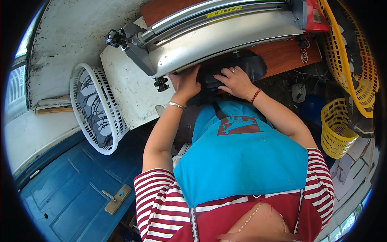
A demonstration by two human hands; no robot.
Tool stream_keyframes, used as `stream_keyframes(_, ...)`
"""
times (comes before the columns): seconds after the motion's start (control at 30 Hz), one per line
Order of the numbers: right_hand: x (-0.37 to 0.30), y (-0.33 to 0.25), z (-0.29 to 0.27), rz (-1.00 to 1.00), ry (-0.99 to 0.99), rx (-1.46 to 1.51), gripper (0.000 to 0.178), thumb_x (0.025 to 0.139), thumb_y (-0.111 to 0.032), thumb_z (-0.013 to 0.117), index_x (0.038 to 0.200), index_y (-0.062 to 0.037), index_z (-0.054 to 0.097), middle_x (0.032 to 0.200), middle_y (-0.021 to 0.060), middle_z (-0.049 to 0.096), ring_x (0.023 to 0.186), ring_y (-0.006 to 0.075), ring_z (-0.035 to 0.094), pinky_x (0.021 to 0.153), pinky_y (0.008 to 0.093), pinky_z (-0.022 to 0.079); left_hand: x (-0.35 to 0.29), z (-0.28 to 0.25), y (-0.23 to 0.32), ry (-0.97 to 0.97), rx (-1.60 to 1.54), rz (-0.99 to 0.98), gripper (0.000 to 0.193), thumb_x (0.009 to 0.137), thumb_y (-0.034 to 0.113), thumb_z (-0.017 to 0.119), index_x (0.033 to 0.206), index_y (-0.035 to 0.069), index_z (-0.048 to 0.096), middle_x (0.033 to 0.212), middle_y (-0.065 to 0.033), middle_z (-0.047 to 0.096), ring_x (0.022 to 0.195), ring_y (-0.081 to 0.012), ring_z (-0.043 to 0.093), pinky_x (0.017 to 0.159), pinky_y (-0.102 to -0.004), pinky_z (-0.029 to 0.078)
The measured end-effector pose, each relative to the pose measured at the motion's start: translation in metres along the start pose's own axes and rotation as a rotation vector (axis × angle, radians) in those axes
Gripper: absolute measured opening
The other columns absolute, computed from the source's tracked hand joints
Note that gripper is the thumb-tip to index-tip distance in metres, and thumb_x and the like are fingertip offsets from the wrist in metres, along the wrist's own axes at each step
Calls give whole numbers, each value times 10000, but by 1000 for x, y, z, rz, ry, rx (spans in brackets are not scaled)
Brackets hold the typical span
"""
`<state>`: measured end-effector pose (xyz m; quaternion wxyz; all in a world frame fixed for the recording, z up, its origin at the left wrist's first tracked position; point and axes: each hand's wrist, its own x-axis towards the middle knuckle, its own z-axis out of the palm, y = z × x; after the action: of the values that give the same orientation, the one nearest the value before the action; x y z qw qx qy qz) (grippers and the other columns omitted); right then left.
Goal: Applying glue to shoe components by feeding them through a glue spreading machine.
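Observation:
A black, slightly glossy, soft-looking piece (254, 66) lies in front of me at the near edge of a metal roller machine (225, 36). Its exact kind I cannot make out. My right hand (238, 83) rests on top of it with fingers apart, pointing to the left. At its left end is my left hand (188, 85), close under the machine's front edge. The left thumb side touches the black material, while the other fingertips are hidden.
On the left, a white basket (115, 109) full of grey and black cut pieces leans by a pale tabletop (133, 99). A yellow basket (336, 92) hangs at upper right, with a smaller yellow basket (334, 139) below. A blue door (76, 185) stands at lower left.

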<state>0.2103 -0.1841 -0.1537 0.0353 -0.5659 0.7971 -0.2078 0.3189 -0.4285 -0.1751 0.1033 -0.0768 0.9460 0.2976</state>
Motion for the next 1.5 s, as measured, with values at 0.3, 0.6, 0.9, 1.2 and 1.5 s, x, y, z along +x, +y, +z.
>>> stream_keyframes(0.3, -13, -1, 8, -58, 83, 185, 123, 886, -207, 741, 965, -112, 738, 939, 47, 621, 802, 235, 655, 745, 371, 511, -53, -17, 12, 97, 16, 82, 775, 759, 92, 650, 1499, 11, 437, 1509, -253, 482, 1392, -421, 467, 1146, -468, 419)
stream_keyframes(0.6, -10, 1, -13, -64, 138, 184, 154, 860, -159, 765, 982, -93, 698, 942, 51, 611, 744, 250, 649, 684, 373, 519, -59, -52, 41, -30, 66, 69, 598, 830, 154, 671, 1406, 38, 555, 1473, -198, 540, 1155, -400, 641, 958, -456, 552)
stream_keyframes(0.9, 4, -18, -158, 58, 475, 121, 243, 739, -10, 812, 958, -51, 713, 883, 88, 636, 690, 263, 641, 601, 351, 525, -25, -177, 117, 514, -526, 383, 202, 972, -42, 568, 1114, -49, 713, 1031, -116, 751, 915, -154, 715, 832, -269, 558)
stream_keyframes(1.2, 59, 18, -127, 108, 376, -124, 107, 865, -134, 745, 943, -101, 681, 892, 39, 613, 711, 249, 661, 605, 356, 528, 174, -221, 94, 72, 91, -31, 477, 1002, 363, 543, 1069, -76, 719, 1158, -287, 698, 1049, -430, 679, 989, -480, 492)
stream_keyframes(1.5, 18, -4, -35, -131, -114, 93, 370, 803, -248, 803, 1119, -104, 675, 1069, 74, 618, 946, 271, 651, 820, 392, 522, 191, -258, 83, 135, -115, 110, 248, 873, 145, 688, 1052, -27, 697, 864, -155, 701, 833, -262, 666, 759, -390, 533)
